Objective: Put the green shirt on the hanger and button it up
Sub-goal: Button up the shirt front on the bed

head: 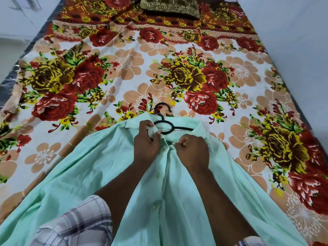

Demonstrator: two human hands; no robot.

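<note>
A pale green shirt (99,167) lies spread front-up on the bed, collar away from me. A black hanger (164,124) sits inside it; its hook and part of one arm show at the open collar. My left hand (146,141) is shut on the left edge of the shirt front just below the collar. Beside it, my right hand (192,150) pinches the right edge of the placket. Small white buttons run down the placket between my forearms. Whether the buttons are fastened is hard to tell.
The shirt rests on a floral bedsheet (124,68) with red and yellow roses. A dark patterned pillow (170,6) lies at the far end. White walls border the bed on both sides. My checked sleeves show at the bottom.
</note>
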